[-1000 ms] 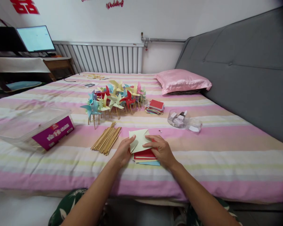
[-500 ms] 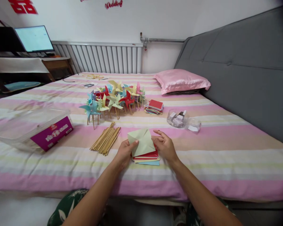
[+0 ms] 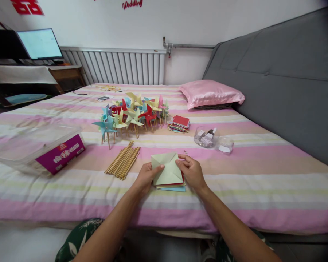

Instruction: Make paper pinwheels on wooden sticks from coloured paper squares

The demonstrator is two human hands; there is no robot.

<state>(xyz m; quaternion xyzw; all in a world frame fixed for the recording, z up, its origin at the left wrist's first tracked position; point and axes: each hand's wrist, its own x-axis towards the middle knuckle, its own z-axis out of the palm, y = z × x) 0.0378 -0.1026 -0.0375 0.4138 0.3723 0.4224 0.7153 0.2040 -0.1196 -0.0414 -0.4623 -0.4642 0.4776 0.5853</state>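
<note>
A pale green square of paper (image 3: 168, 173) with diagonal lines toward its corners is held between my two hands. My left hand (image 3: 147, 176) grips its left side, thumb on top. My right hand (image 3: 191, 171) pinches the upper right corner between thumb and fingers. Beneath it lies a small pile of coloured paper squares (image 3: 175, 189), with red, cream and blue edges showing. Left of my hands rests a bundle of thin wooden sticks (image 3: 123, 161). Beyond them stand several finished paper pinwheels (image 3: 133, 112) on sticks. A tiny object (image 3: 185, 151) lies just past my right hand.
A second stack of paper squares (image 3: 179, 123) sits beyond my hands. To the right are a clear tub with small packets (image 3: 206, 137) and a clear lid (image 3: 224, 145). A transparent box with a purple label (image 3: 60, 154) stands at left; a pink pillow (image 3: 211, 94) lies farther back.
The green square has turned to lie straighter over the pile and shifted slightly right. My right fingers have moved from its right edge to its upper right corner, and a tiny object now shows beyond them.
</note>
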